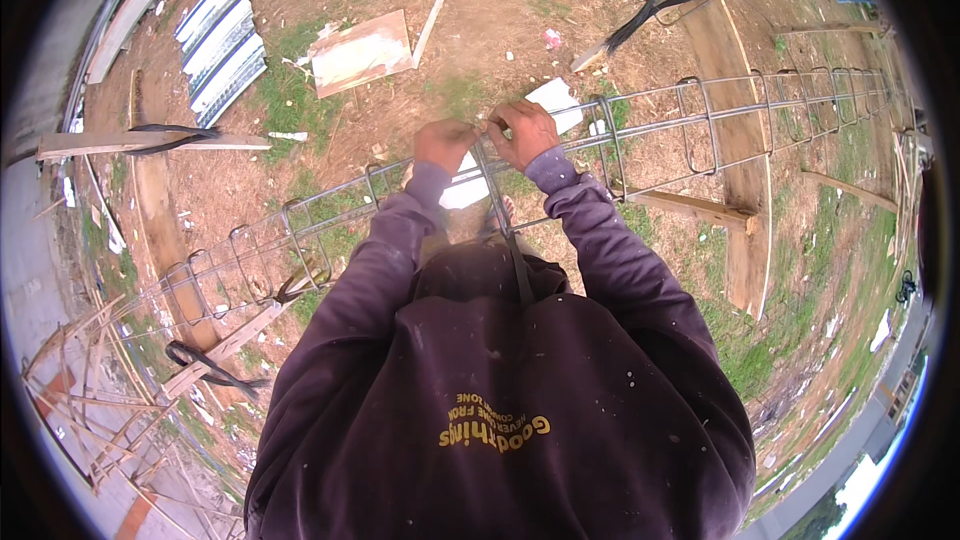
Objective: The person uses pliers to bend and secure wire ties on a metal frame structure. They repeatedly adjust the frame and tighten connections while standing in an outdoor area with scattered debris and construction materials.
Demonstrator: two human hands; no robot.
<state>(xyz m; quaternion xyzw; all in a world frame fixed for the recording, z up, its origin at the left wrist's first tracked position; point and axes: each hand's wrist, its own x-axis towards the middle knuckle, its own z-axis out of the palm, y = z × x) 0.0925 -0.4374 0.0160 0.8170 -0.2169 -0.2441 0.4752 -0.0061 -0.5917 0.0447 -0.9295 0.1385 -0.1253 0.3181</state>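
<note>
A long steel rebar cage (660,172) of thin bars and square stirrups runs across in front of me, rising toward the right. Both my hands are at its far upper bar, close to a stirrup (493,180) in front of my body. My left hand (445,143) is closed, its fingertips pinched together just left of that stirrup. Just right of it, my right hand (525,132) curls with thumb and forefinger brought together. Whatever lies between the fingertips is too small to make out. More stirrups (697,130) stand along the bars on both sides.
Wooden supports (745,170) (165,230) stand under the cage on the right and left. Bundles of black wire (650,15) hang on timber pieces. A corrugated sheet (222,48) and a board (362,53) lie on the ground beyond. Scrap timber (110,405) is piled at lower left.
</note>
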